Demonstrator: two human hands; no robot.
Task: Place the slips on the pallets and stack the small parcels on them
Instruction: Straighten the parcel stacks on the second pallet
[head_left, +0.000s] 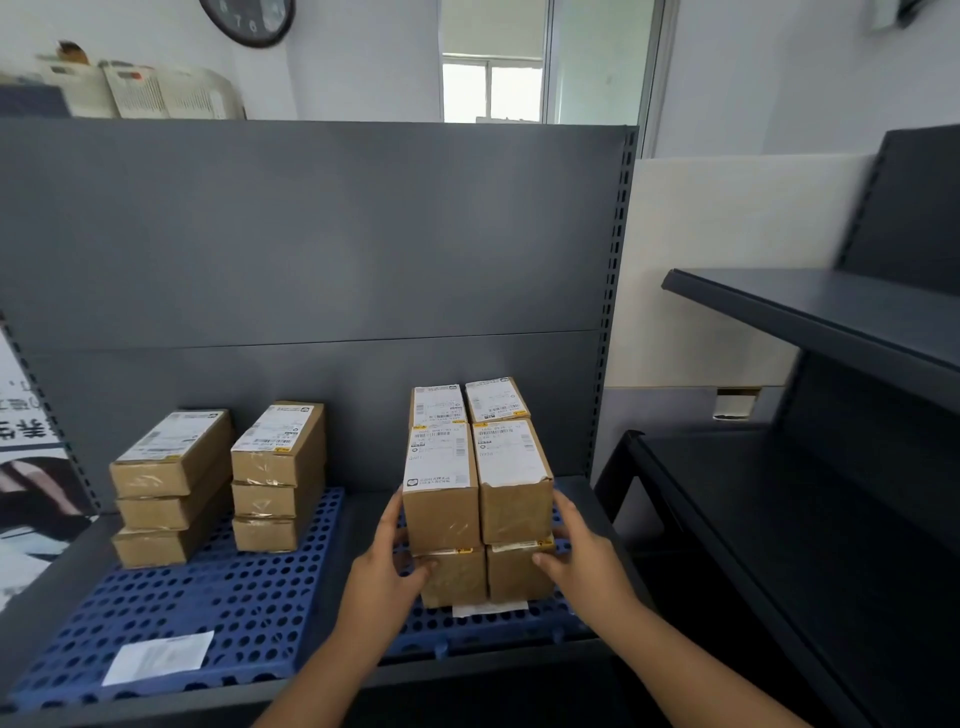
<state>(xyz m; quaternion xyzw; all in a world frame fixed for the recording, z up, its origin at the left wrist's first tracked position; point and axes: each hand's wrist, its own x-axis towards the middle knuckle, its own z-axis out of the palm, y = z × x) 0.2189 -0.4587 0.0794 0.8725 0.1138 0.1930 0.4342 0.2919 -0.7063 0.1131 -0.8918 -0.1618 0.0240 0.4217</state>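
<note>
Both hands press a block of parcels (475, 499) from its sides — left hand (387, 564) flat against the left face, right hand (576, 558) against the right. That block sits on the right pallet (493, 631), over a slip (488, 609). Left pallet (218, 613) holds a bare slip (158, 657) near its front, two three-high stacks (223, 480) behind.

both hands (387, 564) against stacked parcels (478, 499)
</note>
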